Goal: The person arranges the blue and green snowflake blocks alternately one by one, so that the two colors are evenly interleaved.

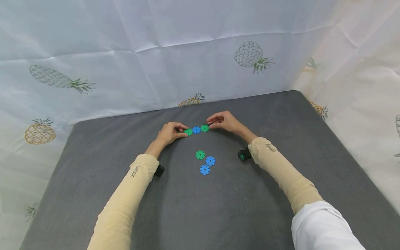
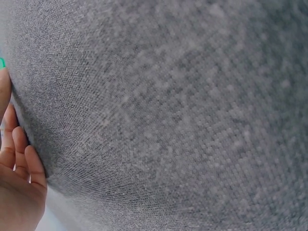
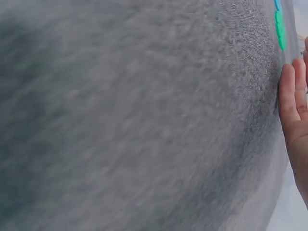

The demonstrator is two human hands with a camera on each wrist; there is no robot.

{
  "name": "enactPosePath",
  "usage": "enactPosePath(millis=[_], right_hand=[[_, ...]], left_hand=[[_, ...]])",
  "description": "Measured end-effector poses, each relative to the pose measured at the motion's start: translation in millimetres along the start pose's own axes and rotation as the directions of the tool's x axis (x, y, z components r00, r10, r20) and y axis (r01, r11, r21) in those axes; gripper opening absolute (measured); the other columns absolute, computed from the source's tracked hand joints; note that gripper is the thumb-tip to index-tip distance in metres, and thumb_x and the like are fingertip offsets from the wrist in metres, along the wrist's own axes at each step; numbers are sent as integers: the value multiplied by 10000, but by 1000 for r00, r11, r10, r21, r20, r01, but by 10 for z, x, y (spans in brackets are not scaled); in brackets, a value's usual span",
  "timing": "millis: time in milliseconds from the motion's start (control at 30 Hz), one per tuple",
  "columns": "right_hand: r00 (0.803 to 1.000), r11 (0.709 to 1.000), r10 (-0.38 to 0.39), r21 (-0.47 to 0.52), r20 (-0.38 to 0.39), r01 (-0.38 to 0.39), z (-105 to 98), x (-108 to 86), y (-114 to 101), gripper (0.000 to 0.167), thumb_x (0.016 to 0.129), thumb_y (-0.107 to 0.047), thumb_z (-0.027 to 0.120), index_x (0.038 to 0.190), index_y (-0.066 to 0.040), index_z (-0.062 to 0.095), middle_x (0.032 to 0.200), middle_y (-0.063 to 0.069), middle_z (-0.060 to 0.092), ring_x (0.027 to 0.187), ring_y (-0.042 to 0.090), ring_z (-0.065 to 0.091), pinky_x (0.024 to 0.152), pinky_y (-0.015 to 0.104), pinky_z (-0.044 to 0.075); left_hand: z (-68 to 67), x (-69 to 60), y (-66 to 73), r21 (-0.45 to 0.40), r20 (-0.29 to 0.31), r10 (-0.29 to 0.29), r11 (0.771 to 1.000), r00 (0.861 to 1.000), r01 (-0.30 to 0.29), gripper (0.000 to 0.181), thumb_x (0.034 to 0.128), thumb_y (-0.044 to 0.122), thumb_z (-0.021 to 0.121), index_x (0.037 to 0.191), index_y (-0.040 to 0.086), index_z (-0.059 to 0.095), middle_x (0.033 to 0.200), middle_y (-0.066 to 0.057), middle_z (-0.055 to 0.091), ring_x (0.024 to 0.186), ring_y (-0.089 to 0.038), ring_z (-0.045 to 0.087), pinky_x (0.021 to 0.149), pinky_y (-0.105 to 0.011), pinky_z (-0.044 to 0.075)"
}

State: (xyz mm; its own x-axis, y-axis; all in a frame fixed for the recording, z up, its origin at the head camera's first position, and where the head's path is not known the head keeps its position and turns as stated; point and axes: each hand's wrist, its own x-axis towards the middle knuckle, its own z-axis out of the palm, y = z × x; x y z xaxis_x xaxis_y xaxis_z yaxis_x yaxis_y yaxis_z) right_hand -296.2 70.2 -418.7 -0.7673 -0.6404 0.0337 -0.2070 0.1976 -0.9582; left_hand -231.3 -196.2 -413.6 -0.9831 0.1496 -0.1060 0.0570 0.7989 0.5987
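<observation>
Three notched plastic discs lie in a row near the far side of the table: a green disc [image 1: 188,132], a blue disc [image 1: 196,130] in the middle and another green disc [image 1: 204,128]. Thumb and index finger of my left hand [image 1: 168,133] pinch the leftmost green one at its edge. My right hand [image 1: 227,123] is beside the rightmost green disc, its fingers fairly straight and holding nothing. In the right wrist view a small gap shows between the fingers [image 3: 287,94] and that green disc [image 3: 280,30]. The left wrist view catches only a sliver of green.
Closer to me on the grey-covered table [image 1: 187,211] lie a green disc [image 1: 200,155] and two blue discs, one [image 1: 210,161] right of the other [image 1: 205,169]. Pineapple-print curtains [image 1: 175,69] hang behind and beside the table.
</observation>
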Motion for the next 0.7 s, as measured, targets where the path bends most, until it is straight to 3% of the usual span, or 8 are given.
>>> enactPosePath(millis=[467,700], right_hand=[[997,994,36,102,70,-43,62,-273,-111,303,878,53,647,1160,155,606,1155,309,608,929,124,665,833,357,525],[995,990,36,131,88,-48,89,-376,-127,294,877,45,651,1156,132,620,1157,316,603,947,156,669,834,382,523]], left_hand=[[-9,-12,-14,0,6,13,1000,1000,-13,298,854,262,745,1138,174,726,961,-7,613,706,-160,490,623,-312,329],[-1,0,-16,-5,2,16,1000,1000,-16,292,853,267,746,1130,178,730,968,-11,620,711,-164,495,616,-305,339]])
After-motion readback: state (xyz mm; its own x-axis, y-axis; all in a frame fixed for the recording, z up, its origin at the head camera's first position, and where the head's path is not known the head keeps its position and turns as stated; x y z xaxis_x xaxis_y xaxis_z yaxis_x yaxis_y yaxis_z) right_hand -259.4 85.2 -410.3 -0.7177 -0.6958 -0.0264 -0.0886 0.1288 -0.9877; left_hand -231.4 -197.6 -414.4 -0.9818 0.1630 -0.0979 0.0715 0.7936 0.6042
